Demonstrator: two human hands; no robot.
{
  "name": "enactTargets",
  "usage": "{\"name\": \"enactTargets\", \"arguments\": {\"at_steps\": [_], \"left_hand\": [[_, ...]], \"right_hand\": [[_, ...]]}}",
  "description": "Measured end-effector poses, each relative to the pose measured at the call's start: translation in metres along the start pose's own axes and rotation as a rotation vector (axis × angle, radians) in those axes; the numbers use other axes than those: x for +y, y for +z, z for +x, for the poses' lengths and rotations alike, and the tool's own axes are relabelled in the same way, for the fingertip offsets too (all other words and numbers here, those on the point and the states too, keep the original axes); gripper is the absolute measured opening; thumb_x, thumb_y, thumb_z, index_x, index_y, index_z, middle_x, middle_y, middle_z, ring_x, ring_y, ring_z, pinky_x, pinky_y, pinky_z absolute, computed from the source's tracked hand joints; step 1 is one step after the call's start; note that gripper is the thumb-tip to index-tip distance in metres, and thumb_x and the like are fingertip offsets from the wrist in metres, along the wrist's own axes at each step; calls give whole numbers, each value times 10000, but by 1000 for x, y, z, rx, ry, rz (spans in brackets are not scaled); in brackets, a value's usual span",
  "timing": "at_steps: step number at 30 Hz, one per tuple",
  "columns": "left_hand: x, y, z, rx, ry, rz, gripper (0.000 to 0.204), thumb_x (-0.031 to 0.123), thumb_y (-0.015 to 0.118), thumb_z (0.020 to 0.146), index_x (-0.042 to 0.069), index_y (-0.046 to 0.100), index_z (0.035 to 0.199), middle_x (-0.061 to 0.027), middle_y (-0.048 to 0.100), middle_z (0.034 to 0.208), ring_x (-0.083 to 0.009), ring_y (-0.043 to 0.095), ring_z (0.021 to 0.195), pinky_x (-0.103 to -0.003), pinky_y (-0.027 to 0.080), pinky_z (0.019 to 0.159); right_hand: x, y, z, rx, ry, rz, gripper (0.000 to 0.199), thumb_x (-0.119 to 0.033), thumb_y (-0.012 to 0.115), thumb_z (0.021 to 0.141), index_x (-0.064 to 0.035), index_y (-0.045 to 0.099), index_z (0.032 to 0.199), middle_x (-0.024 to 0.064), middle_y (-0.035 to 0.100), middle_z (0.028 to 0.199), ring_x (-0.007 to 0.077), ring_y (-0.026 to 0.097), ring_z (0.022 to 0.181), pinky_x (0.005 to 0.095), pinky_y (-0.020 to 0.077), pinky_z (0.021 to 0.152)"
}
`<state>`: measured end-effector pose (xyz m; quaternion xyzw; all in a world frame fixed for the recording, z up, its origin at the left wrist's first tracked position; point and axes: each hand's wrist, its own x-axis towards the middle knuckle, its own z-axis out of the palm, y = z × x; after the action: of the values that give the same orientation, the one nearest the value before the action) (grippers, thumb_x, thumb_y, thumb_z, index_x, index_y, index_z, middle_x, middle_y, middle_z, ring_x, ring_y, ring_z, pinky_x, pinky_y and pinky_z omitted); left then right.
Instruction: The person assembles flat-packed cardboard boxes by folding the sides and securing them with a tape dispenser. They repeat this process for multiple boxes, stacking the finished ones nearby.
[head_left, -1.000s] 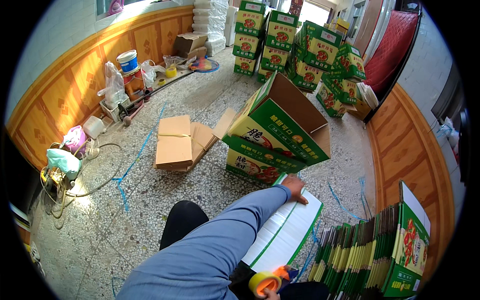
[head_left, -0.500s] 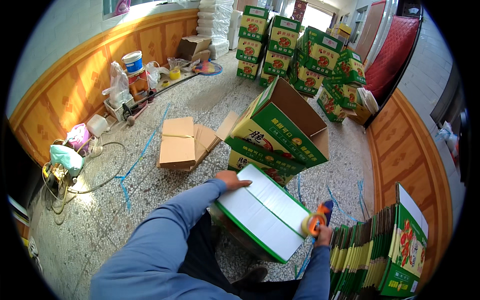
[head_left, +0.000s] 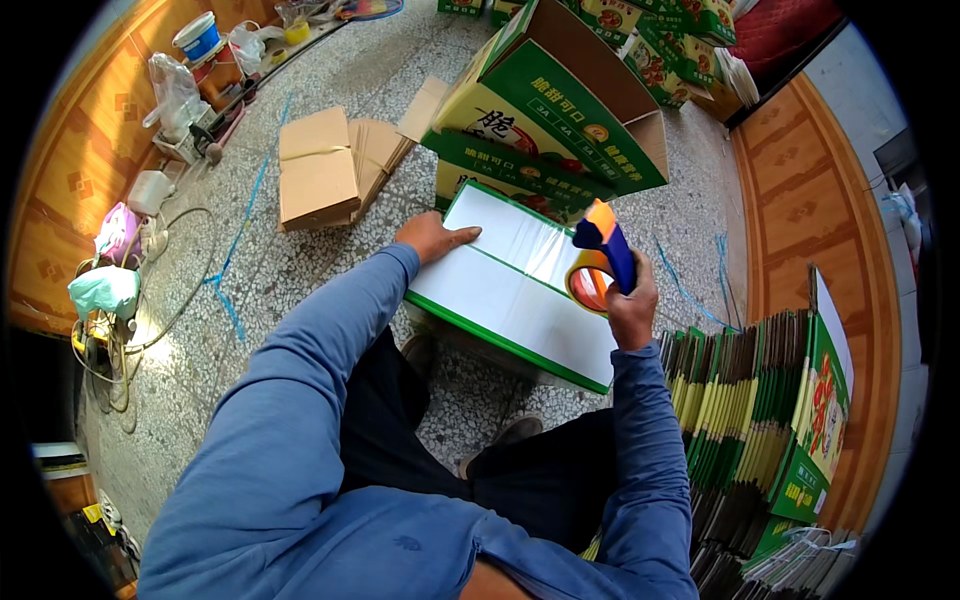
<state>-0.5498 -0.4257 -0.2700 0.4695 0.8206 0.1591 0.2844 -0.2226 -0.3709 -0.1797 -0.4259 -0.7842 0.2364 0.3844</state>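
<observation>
A carton (head_left: pixel 480 285) with white closed flaps and green edges stands in front of my legs. My left hand (head_left: pixel 435 237) grips its left edge, thumb flat on top and the other fingers mostly hidden over the side. In my right hand (head_left: pixel 632 305) is a tape dispenser (head_left: pixel 622 258), blue and orange with a roll of tape, held over the right part of the carton top. A shiny clear strip of tape (head_left: pixel 548 250) lies along the middle seam near the dispenser.
Beyond the carton stand stacked green cartons, the top one an open carton (head_left: pixel 560 110). Brown cardboard sheets (head_left: pixel 318 170) lie to the left. Flattened green cartons (head_left: pixel 740 400) are packed at my right. Blue straps (head_left: pixel 228 290) and a hose (head_left: pixel 195 300) lie on the floor.
The tape dispenser has risen from the carton's right edge to above its top, and a clear strip now shows on the seam. My left hand stays on the left edge. The view has tilted downward.
</observation>
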Motion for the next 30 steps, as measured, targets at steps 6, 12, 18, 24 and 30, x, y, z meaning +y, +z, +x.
{"name": "enactTargets", "arguments": {"at_steps": [6,12,18,24,30], "left_hand": [[1,-2,-1,-36,10,-89,911,724,626,708,-124,631,1041,-312,646,1018,-388,656,944,-424,501,848],[-10,-14,-5,89,-5,-67,760,700,638,725,-49,683,846,-277,667,880,-377,666,832,-445,504,773],[32,-3,-19,110,152,-675,703,658,487,856,-16,687,837,-186,680,826,-298,644,707,-396,480,607],[62,21,-41,-729,24,-1360,552,552,340,990,78,621,999,-76,667,789,-186,614,635,-282,434,506],[67,29,-45,-637,-51,-1494,372,442,513,967,84,613,966,-55,643,775,-175,584,642,-256,382,511]], "right_hand": [[17,57,-4,-104,-333,-216,661,-282,801,713,-37,552,1274,136,571,873,269,605,715,365,526,624],[24,65,-5,-120,-429,-267,683,-290,784,705,-32,553,1294,117,500,754,256,540,613,364,480,527],[21,64,-9,-31,-504,-256,641,-338,825,687,11,598,1174,160,652,959,312,640,797,391,520,665],[17,61,-5,-79,-492,-230,643,-368,831,681,-9,587,1155,171,629,989,353,618,851,423,505,742],[20,60,-8,-77,-465,-262,531,-240,798,725,-17,585,1157,168,632,975,341,628,864,419,509,769]]}}
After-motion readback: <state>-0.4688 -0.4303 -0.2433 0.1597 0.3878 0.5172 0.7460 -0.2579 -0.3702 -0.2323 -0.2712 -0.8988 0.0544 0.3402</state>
